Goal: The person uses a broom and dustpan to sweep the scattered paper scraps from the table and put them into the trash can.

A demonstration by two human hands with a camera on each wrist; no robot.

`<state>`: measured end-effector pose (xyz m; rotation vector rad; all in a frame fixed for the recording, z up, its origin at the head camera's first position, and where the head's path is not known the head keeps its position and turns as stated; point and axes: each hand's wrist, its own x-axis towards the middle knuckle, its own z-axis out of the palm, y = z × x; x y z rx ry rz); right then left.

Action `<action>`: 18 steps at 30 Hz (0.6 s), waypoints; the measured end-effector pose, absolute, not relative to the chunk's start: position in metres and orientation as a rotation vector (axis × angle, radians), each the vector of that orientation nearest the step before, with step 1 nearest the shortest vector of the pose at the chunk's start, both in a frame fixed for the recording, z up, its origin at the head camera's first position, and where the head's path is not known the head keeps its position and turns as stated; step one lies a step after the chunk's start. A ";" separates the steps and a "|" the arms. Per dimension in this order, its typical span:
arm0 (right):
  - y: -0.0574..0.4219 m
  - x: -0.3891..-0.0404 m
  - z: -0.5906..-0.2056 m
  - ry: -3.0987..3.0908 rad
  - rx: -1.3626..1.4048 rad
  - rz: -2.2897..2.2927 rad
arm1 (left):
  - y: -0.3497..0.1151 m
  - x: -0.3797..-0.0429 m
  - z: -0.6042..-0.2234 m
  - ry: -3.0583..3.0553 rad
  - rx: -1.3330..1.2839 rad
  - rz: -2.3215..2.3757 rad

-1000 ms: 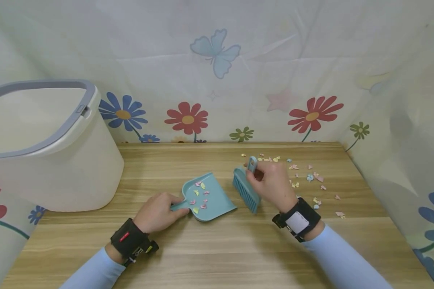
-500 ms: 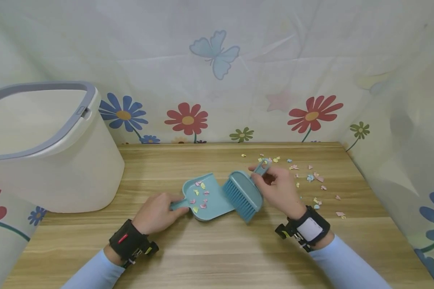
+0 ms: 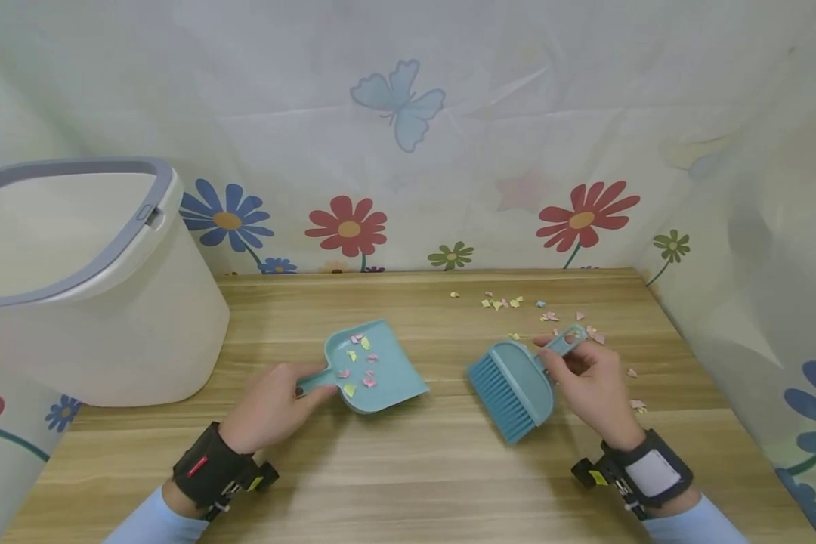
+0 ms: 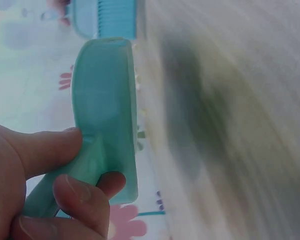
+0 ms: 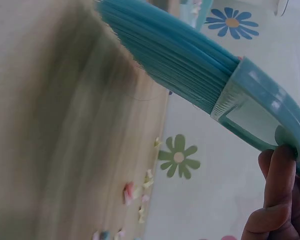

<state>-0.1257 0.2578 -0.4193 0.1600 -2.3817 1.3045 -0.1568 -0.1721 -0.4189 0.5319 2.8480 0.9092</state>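
Observation:
My left hand (image 3: 272, 402) grips the handle of a teal dustpan (image 3: 396, 372), thumb on one side and fingers on the other, as the left wrist view also shows. Several small pink and yellow paper scraps (image 3: 365, 344) lie in the pan near its handle end. To the right, my right hand (image 3: 595, 385) pinches the looped handle of a matching teal hand brush (image 3: 527, 378). The bristles (image 5: 175, 52) point left and down, apart from the dustpan's front lip. More scraps (image 3: 496, 304) are scattered behind the brush, some partly hidden by the right hand.
A large white bin (image 3: 156, 325) with a grey rim stands at the left, its top open. The wooden tabletop (image 3: 408, 483) ends at a flower-printed cloth backdrop (image 3: 279, 113) behind and at the right.
My right hand has carried the brush rightward from beside the dustpan's lip, turning its bristles toward the left. The left hand and dustpan have shifted slightly left, with the scraps still in the pan.

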 end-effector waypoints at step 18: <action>0.304 -0.084 -0.450 -2.382 -0.168 1.395 | -0.213 -0.137 -0.334 3.288 0.621 0.757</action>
